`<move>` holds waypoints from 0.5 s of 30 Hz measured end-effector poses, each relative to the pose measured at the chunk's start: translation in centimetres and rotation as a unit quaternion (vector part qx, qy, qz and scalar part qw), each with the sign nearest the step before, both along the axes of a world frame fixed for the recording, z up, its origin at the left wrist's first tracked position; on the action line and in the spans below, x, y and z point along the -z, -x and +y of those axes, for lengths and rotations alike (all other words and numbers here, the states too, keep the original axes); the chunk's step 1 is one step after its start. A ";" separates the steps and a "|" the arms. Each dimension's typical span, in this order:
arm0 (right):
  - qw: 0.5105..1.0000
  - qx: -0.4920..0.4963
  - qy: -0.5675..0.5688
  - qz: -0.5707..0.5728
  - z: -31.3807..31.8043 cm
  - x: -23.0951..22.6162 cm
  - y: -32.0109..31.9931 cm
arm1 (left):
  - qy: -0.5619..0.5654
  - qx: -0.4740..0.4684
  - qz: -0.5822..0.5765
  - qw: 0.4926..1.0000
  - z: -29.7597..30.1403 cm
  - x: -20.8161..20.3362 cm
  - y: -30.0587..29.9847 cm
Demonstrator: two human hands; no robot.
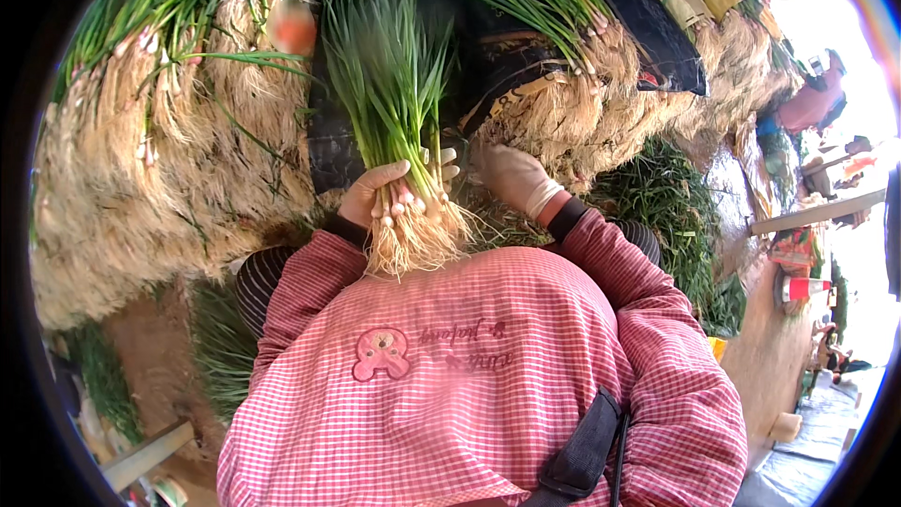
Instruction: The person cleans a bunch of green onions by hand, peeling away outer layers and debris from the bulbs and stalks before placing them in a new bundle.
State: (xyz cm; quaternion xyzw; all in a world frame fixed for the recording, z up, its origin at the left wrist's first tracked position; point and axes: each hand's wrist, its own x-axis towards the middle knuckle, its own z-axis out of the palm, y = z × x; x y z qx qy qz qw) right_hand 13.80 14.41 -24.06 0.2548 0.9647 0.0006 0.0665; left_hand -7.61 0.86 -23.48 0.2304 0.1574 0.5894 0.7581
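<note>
Head view: the left hand [375, 195] is closed around a bunch of green onions [399, 113], gripping it just above the pale bulbs. The bunch stands nearly upright in the picture, its long axis running straight away from the person's chest: roots [418, 239] hang toward the pink checked apron [488, 366], green tops point away. The right hand [511, 178], gloved in pale fabric, lies just right of the bunch, fingers spread loosely on the heap of loose onions [582, 122] there; it seems to hold nothing, though its fingertips are partly hidden. Left of the bunch lies another big pile of rooted onions [169, 160].
</note>
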 end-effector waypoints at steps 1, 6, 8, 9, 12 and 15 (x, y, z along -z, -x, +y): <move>0.996 0.047 0.056 0.043 0.0 -1.7 0.7 | 0.038 -0.002 0.043 0.998 0.4 3.5 1.2; 0.918 0.119 0.285 0.251 1.7 -2.3 4.4 | 0.102 -0.014 0.142 0.985 0.6 3.4 1.1; 0.934 0.076 0.233 0.259 1.7 -2.0 4.9 | 0.099 0.005 0.154 0.983 0.4 1.9 1.0; 0.952 0.031 0.158 0.259 0.6 -3.2 5.0 | 0.092 -0.015 0.141 0.986 0.3 2.4 0.9; 0.963 0.076 0.055 0.252 1.0 -3.1 5.2 | 0.073 0.108 0.048 0.990 1.1 6.0 3.2; 0.937 0.193 -0.003 0.290 3.6 -2.9 3.5 | -0.060 -0.006 -0.053 0.997 -0.1 -0.1 -0.2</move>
